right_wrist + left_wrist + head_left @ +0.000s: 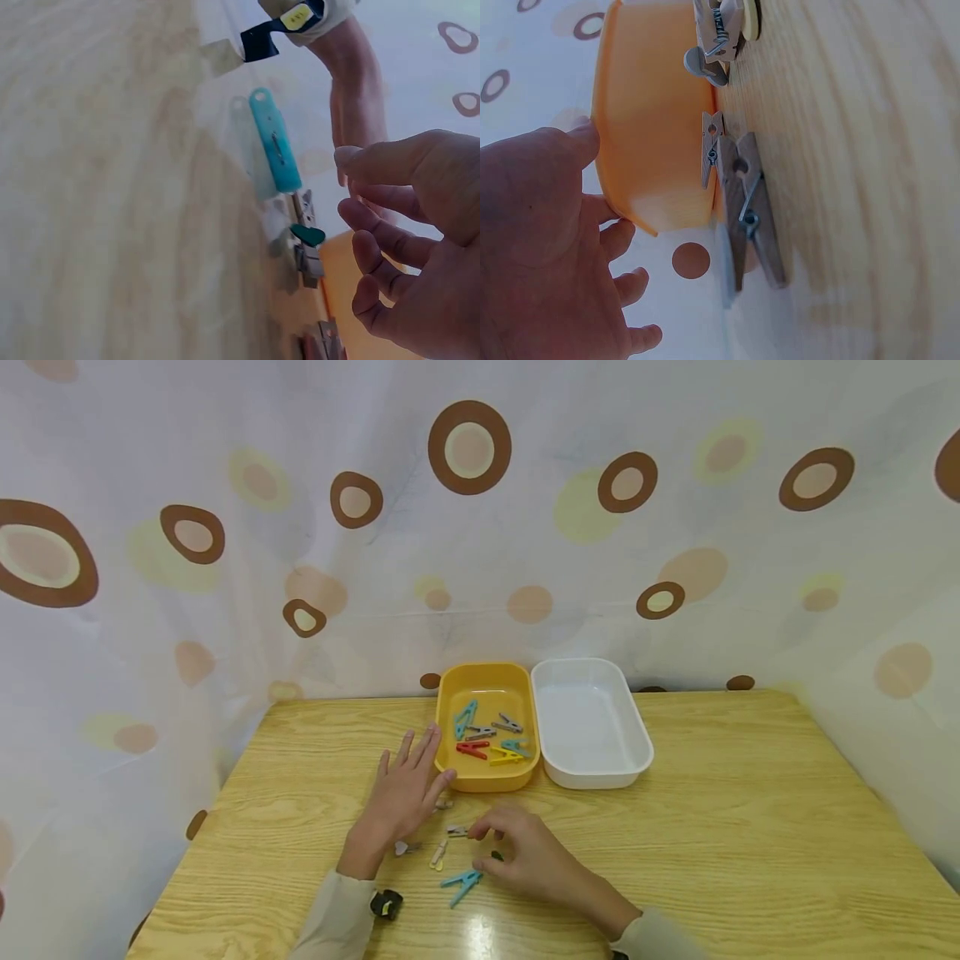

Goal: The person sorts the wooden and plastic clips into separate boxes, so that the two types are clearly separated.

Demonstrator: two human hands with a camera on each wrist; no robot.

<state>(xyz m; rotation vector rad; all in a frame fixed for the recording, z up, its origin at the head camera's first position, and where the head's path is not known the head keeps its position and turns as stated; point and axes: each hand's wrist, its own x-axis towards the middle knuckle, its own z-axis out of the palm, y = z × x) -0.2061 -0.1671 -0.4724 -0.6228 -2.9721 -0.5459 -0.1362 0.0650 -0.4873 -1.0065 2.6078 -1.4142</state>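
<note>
With fingers spread, my left hand (401,793) touches the near-left rim of the yellow tray (487,784). Inside that tray lie several clothespins, among them a red clothespin (472,749) and a yellow clothespin (507,758). My right hand (528,852) hovers over the table, thumb and fingertips apart and nothing between them. Near it are a light-blue clothespin (465,883), a small wooden clothespin (457,832) and one with a yellow end (438,855). A dark green piece (308,235) shows beside wooden clothespins in the right wrist view. Below my left hand lies another wooden clothespin (746,217).
A white tray (643,758) stands against the yellow tray's right side. Both are toward the back of the wood-grain table (750,827), in front of a patterned curtain (555,568). A black band (387,904) is at my left wrist.
</note>
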